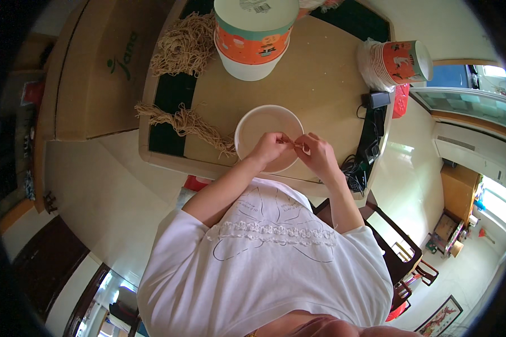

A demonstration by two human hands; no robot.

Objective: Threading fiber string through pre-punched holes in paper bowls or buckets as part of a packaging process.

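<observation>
Bowl (262,124) sits at the surface's (320,84) near edge; left hand (271,147) and right hand (317,153) meet above it, each grip pinched on a thin strand (296,145), so bits drop inside.

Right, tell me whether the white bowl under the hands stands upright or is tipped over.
Upright: the white bowl shows its round open mouth facing up on the table.

A tall stack of orange paper cups (253,36) stands at the far edge of the tabletop (326,84). A bagged sleeve of cups (396,63) lies right, tan string bundles (184,45) left, beside a cardboard box (93,67).
</observation>
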